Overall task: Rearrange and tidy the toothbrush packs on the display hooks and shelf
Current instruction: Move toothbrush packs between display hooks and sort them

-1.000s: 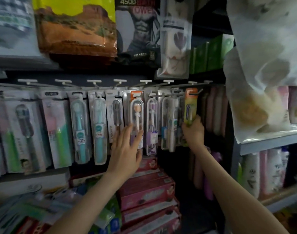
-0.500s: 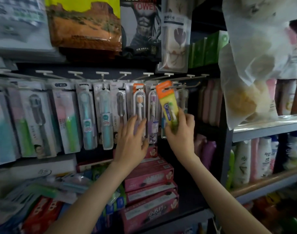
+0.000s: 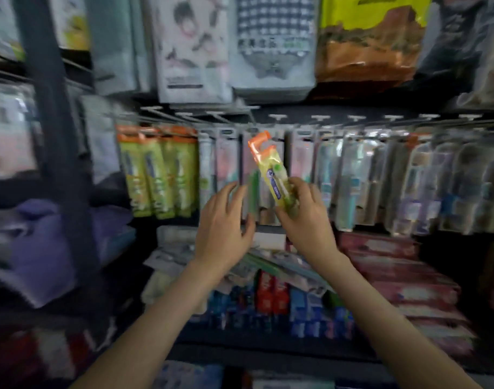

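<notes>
Frame was motion-blurred, details soft. Far left: dark upright post [image 3: 48, 108] of the rack, purple folded cloth [image 3: 43, 242] on a shelf beside it. Right of the post, three yellow-green toothbrush packs with orange tops [image 3: 158, 172] hung side by side on the display hooks [image 3: 212, 116], touching each other. Further right on the same hook row, clear blister toothbrush packs [image 3: 352, 175] ran on to the right edge, hanging upright, prints unreadable.

Left hand [image 3: 222, 228] was raised in front of the hanging row, fingers spread, grip released, nothing in it; fingertips near a green-striped pack [image 3: 252, 192], contact could not be told because of blur. Just beside it, right hand [image 3: 304, 217] had its grip closed around the lower end of a single yellow-green toothbrush pack [image 3: 271, 172], orange top up, pack tilted with the top leaning left. That pack was off the hooks, held in front of the blister row, between the matching trio on the left and the clear packs on the right.

Below the hands: loose flat packs and blue-red toothpaste boxes [image 3: 273, 299] on the shelf, then stacked pinkish-red boxes [image 3: 394, 265] at lower right. Above the hook row hung large bagged goods [image 3: 363, 37].
</notes>
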`<state>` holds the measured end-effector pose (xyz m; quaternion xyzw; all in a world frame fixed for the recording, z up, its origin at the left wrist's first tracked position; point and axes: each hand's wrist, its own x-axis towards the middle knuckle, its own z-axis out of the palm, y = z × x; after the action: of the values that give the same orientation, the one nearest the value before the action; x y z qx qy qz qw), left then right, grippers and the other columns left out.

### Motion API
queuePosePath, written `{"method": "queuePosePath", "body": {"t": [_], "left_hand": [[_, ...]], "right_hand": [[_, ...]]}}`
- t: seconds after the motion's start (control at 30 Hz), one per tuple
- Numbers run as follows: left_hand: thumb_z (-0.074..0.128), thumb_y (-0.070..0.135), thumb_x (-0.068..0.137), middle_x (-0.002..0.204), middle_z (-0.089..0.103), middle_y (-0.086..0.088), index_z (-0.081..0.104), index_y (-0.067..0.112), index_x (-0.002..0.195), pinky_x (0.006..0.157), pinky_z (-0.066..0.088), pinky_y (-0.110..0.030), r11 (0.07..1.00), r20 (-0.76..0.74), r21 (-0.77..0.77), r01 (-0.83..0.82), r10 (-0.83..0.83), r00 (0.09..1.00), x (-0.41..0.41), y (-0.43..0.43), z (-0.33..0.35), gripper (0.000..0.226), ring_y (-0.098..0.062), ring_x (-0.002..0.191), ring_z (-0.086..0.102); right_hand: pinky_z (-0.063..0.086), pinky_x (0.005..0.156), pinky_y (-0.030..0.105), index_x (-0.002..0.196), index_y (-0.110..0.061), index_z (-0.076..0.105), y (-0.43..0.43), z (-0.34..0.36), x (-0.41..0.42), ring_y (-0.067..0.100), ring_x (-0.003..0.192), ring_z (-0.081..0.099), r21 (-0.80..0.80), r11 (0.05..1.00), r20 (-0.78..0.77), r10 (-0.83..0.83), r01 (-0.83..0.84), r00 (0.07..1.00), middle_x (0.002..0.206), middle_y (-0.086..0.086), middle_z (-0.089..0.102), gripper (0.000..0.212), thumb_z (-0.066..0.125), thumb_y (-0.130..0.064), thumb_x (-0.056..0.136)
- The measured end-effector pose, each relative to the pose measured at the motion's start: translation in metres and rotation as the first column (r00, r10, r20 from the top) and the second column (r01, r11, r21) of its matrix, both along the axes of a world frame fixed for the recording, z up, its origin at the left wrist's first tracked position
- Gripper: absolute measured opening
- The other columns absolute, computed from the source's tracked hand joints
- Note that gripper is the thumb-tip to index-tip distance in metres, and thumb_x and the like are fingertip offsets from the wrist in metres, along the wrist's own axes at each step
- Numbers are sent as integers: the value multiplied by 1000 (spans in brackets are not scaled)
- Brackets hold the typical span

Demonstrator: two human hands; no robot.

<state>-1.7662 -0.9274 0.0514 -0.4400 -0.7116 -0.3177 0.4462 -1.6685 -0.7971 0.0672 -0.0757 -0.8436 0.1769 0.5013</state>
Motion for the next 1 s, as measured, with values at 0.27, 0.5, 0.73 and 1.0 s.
{"method": "queuePosePath", "body": {"t": [0.27, 0.5, 0.73, 1.0], "left_hand": [[53, 18, 81, 125, 52, -22, 56, 1, 120, 100, 38, -51, 952, -192, 57, -299, 305, 933, -95, -155, 17, 43, -36, 116, 45], [55, 21, 79, 146, 34, -21, 49, 10, 135, 111, 14, -52, 907, -311, 33, -421, 409, 858, -145, -184, 25, 58, -36, 136, 25], [51, 21, 79, 145, 33, -18, 56, 10, 127, 108, 18, -50, 904, -302, 68, -422, 422, 855, -159, -169, 21, 50, -32, 132, 32], [62, 28, 89, 128, 48, -13, 38, 2, 136, 89, 46, -32, 981, 315, -50, -187, 193, 929, -155, -116, 23, 58, -26, 114, 51]], "right_hand": [[49, 81, 38, 138, -13, 40, -110, 7, -108, 26, 109, 49, 105, 994, 111, -15, 4, 994, 123, 7, 46, 54, 62, -19, 88], [47, 68, 36, 127, -12, 44, -124, 15, -152, 28, 105, 49, 54, 984, 100, -176, 172, 979, 117, 9, 49, 42, 62, -17, 89], [41, 61, 27, 135, -12, 40, -118, 4, -164, 26, 102, 48, 143, 960, 86, -254, 241, 963, 115, 9, 50, 45, 55, -14, 92], [45, 62, 32, 125, -12, 44, -111, 5, -169, 24, 95, 50, 66, 970, 60, -236, 232, 970, 109, 5, 49, 39, 59, -25, 91]]}}
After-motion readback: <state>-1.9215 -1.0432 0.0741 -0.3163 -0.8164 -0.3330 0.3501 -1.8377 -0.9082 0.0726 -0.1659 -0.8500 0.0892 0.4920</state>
